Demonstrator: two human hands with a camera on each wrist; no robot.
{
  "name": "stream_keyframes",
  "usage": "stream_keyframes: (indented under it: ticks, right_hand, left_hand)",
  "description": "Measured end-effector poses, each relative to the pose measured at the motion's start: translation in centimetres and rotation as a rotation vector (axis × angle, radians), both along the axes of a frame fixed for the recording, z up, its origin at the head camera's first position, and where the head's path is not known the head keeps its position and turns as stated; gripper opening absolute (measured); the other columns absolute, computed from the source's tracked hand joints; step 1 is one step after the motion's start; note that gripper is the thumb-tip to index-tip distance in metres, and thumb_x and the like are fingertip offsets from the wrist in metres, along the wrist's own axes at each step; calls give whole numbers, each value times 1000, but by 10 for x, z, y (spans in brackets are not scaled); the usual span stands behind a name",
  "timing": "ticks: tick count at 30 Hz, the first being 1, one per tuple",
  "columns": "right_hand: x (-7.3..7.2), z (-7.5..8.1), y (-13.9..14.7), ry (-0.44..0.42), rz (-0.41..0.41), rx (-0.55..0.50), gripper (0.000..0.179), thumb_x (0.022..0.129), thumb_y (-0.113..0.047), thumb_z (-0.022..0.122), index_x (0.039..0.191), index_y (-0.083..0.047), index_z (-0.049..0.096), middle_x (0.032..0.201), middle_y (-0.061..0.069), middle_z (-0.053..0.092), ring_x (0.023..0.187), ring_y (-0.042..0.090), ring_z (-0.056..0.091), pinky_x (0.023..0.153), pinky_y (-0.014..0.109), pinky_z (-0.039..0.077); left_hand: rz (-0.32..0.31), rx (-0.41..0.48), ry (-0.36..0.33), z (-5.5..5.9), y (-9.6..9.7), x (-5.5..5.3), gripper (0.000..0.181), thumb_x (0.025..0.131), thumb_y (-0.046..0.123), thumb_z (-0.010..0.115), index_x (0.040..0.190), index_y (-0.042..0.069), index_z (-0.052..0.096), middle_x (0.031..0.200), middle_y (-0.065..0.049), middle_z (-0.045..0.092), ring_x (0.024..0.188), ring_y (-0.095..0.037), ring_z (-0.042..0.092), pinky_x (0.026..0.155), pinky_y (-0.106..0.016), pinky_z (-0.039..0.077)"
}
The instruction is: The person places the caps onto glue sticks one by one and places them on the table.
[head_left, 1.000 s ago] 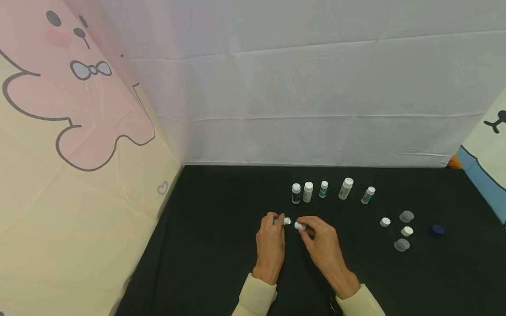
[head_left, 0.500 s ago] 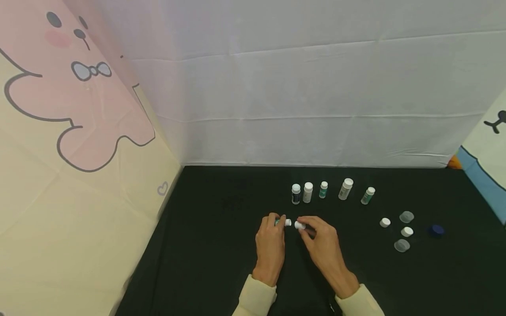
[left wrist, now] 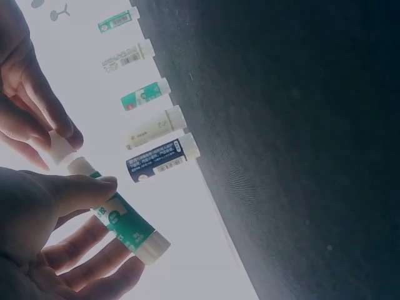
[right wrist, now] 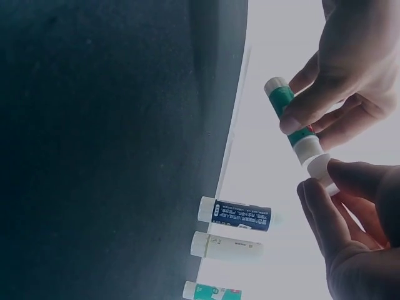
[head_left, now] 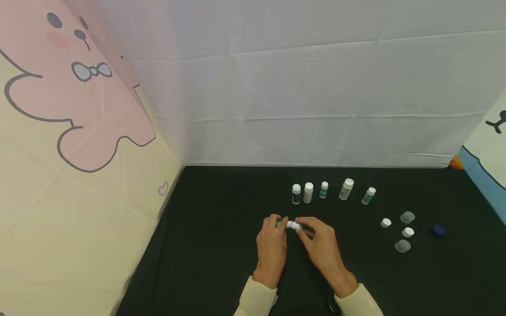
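My left hand [head_left: 271, 248] grips a glue stick with a green label [left wrist: 128, 219] between thumb and fingers, tilted in the left wrist view. Its white cap [right wrist: 320, 167] is pinched by the thumb and fingertips of my right hand [head_left: 322, 248]. Cap and tube end meet in line; how far the cap covers the tube cannot be made out. Beyond both hands stand a dark blue glue stick [head_left: 296, 194], a white one [head_left: 308, 193], a small green one [head_left: 323, 190], a larger white one [head_left: 346, 189] and another green one [head_left: 368, 196].
On the black table [head_left: 205, 245] at right lie two white caps, one nearer [head_left: 385, 223] and one farther right [head_left: 408, 232]. Two translucent cups, an upper one [head_left: 407, 217] and a lower one [head_left: 402, 245], sit beside them. A dark blue cap [head_left: 438, 231] lies rightmost.
The gap between the glue stick and the white cap has closed. My left hand has shifted slightly right and my right hand slightly left. The other things stand as before.
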State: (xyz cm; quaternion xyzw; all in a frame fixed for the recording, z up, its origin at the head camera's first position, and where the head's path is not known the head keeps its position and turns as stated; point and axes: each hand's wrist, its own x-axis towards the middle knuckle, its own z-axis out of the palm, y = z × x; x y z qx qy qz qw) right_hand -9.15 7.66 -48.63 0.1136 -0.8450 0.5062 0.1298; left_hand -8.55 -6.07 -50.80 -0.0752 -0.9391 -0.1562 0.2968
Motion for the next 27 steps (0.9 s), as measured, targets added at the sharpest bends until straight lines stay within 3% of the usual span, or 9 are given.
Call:
stream_keyframes:
  ticks: [8, 17, 24, 27]
  right_hand:
    - [0, -2, 0, -14, -3, 8, 33, 82, 18, 80, 111, 4, 77, 110, 16, 76, 103, 33, 76, 84, 36, 64]
    - [-3, -5, 0, -16, 26, -2, 31, 83, 18, 80, 111, 5, 76, 109, 16, 76, 102, 33, 75, 84, 36, 64]
    - [-5, -6, -1, -27, 37, -16, 30, 82, 19, 80, 109, 5, 76, 106, 17, 76, 99, 33, 76, 82, 34, 64]
    - [-4, -7, -1, -38, 34, -10, 30, 81, 18, 80, 108, 5, 76, 106, 16, 76, 97, 32, 77, 82, 34, 64]
  left_hand:
    - [-21, 22, -1, -2, 2, 1, 26, 84, 0, 88, 107, 10, 83, 104, -4, 68, 93, -19, 68, 67, -30, 61]
    - [-46, -1, 68, -4, 2, -1, 25, 82, 3, 90, 105, 12, 84, 101, -2, 68, 89, -18, 67, 68, -29, 60]
    - [-80, -44, 106, -2, -2, -2, 33, 76, -2, 92, 106, 11, 84, 107, -6, 76, 107, -27, 74, 92, -37, 62]
    - [-89, -75, 120, -1, -2, -2, 33, 75, -5, 91, 103, 11, 84, 103, -5, 77, 106, -27, 75, 95, -39, 62]
